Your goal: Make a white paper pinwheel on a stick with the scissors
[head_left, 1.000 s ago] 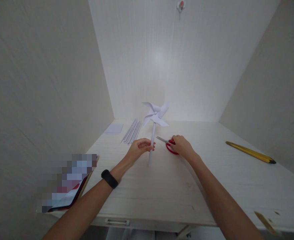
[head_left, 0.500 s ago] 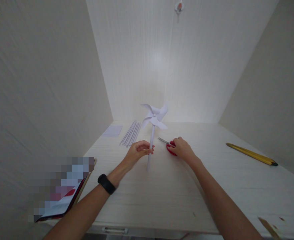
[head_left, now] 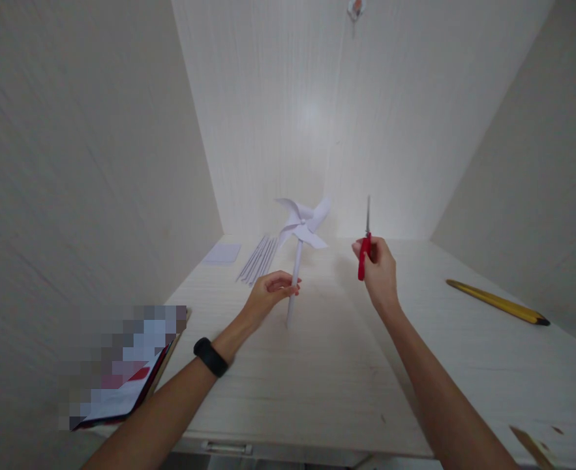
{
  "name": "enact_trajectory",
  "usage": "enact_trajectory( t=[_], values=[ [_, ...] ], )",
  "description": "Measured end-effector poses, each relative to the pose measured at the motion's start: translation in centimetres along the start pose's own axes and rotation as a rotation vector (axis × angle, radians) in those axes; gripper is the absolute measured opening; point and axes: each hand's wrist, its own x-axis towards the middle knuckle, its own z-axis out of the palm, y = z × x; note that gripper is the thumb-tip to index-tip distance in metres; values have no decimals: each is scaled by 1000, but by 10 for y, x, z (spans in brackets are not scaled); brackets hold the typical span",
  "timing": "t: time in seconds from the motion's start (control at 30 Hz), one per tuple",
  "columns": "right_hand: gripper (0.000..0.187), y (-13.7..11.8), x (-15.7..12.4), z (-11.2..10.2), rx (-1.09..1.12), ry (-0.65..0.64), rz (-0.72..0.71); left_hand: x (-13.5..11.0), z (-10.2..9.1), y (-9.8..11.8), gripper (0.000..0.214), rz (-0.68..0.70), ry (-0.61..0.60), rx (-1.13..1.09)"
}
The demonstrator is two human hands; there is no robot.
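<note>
A white paper pinwheel (head_left: 303, 223) with curled blades stands nearly upright over the table, its stick pinched between the thumb and fingers of my left hand (head_left: 274, 291). The stick's lower end is near the tabletop; whether it touches I cannot tell. To the right, my right hand (head_left: 380, 269) is closed on red-handled scissors (head_left: 364, 256). Their metal blades point up and look closed, raised above the table and apart from the pinwheel.
Several thin white paper sticks (head_left: 258, 259) lie behind my left hand, beside a white paper square (head_left: 223, 253). A yellow pencil-shaped object (head_left: 498, 301) lies at the right. A partly blurred flat item (head_left: 121, 391) is at the table's left edge. Walls enclose three sides.
My right hand has lifted the scissors off the table, and turned them so the blades point up instead of left. My left hand still holds the pinwheel in nearly the same place.
</note>
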Motion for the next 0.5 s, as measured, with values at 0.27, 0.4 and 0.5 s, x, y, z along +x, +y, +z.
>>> enact_trajectory(
  t=[0.27, 0.4, 0.5],
  values=[
    [45, -24, -14, 2, 327, -390, -13, 4, -6, -6, 24, 63, 175, 65],
    [45, -22, -15, 3, 358, -456, 59, 7, -11, -13, 25, 107, 263, 51],
    [42, -21, -16, 2, 376, -539, 98, 8, -13, -15, 26, 116, 310, 47]
  ],
)
